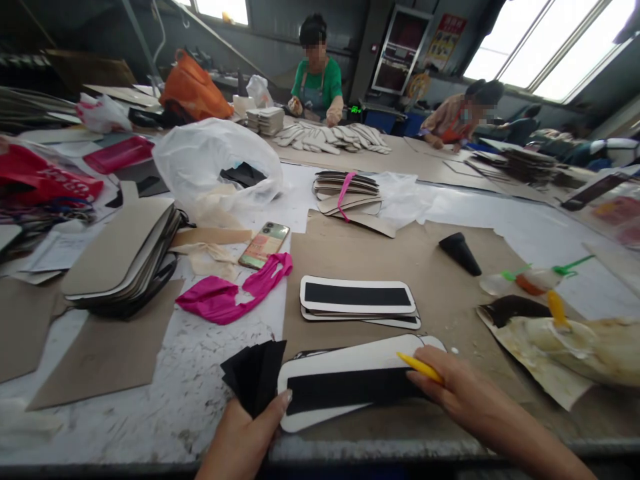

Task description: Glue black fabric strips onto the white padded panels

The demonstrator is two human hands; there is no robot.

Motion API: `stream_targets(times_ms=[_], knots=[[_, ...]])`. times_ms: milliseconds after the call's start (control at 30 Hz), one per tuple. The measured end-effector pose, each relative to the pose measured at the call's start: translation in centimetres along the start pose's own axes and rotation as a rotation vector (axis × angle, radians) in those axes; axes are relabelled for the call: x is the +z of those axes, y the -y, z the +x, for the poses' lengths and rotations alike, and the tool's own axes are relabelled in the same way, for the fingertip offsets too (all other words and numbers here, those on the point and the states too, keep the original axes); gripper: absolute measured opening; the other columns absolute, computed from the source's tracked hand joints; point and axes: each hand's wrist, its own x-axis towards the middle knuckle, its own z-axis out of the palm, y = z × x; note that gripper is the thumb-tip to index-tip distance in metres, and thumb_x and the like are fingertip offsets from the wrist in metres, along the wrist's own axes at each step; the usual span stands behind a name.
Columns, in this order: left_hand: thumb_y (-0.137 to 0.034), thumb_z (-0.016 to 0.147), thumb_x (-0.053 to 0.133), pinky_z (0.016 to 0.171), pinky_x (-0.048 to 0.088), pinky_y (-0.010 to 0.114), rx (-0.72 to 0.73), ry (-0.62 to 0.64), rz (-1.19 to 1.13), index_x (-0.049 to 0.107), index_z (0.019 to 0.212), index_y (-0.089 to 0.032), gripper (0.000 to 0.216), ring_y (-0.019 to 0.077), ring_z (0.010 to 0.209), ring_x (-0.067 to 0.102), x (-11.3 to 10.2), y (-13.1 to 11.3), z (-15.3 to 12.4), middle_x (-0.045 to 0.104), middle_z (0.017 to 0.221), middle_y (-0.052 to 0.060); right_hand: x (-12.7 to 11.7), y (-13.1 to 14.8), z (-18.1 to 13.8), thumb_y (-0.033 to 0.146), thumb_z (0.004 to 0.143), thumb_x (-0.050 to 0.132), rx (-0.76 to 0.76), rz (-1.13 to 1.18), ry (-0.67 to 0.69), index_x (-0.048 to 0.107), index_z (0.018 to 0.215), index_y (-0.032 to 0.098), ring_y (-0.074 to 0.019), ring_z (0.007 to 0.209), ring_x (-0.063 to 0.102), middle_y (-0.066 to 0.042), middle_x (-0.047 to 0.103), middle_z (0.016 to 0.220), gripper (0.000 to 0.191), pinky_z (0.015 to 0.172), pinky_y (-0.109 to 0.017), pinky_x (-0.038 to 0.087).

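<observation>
In front of me lies a white rounded panel (345,370) with a black strip (345,391) along its middle, tilted over other panels. My left hand (245,430) grips a fanned bunch of black strips (255,373), its thumb on the left end of the panel's strip. My right hand (445,380) is closed around a yellow pointed stick (420,367), fingertips at the strip's right end, which they partly hide. Just beyond, a small stack of finished-looking white panels (357,283) carries a similar black strip on top.
A glue pot with a yellow handle (560,330), squeeze bottles (537,281) and a black cone (460,253) stand right. Left are a pink bag (215,300), phone (265,245) and stacked boards (120,253). Tied pieces (350,193) lie ahead; co-workers (320,80) sit beyond.
</observation>
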Motion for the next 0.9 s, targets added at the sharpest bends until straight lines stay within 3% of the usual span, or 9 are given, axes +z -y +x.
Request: stream_targets(times_ms=[100,300,900], knots=[[-0.049,0.059,0.064,0.046,0.031,0.027,0.012,0.000,0.014,0.050,0.047,-0.020,0.034,0.0157,0.042,0.043,0.0,0.5,0.2,0.046,0.038,-0.002,0.7,-1.5,-0.2,0.028,0.087,0.039,0.056,-0.095,-0.117,0.054,0.083,0.022,-0.0178,0.072,0.059,-0.003,0.062,0.080,0.016,0.063,-0.027,0.039],[-0.048,0.060,0.063,0.047,0.032,0.028,0.047,-0.012,0.073,0.048,0.042,-0.022,0.035,0.0169,0.042,0.044,0.1,0.6,0.4,0.046,0.038,-0.002,1.3,-0.8,1.0,0.031,0.086,0.045,0.153,-0.372,-0.190,0.053,0.082,0.022,-0.0232,0.068,0.063,-0.003,0.065,0.076,0.013,0.053,-0.028,0.035],[-0.053,0.056,0.064,0.046,0.033,0.029,0.006,0.022,0.076,0.049,0.037,-0.022,0.040,0.0167,0.038,0.043,0.1,0.8,0.8,0.046,0.035,-0.001,2.3,-2.1,1.9,0.035,0.083,0.052,0.074,-0.302,-0.267,0.053,0.075,0.022,-0.0192,0.063,0.062,-0.002,0.064,0.070,0.015,0.051,-0.026,0.032]])
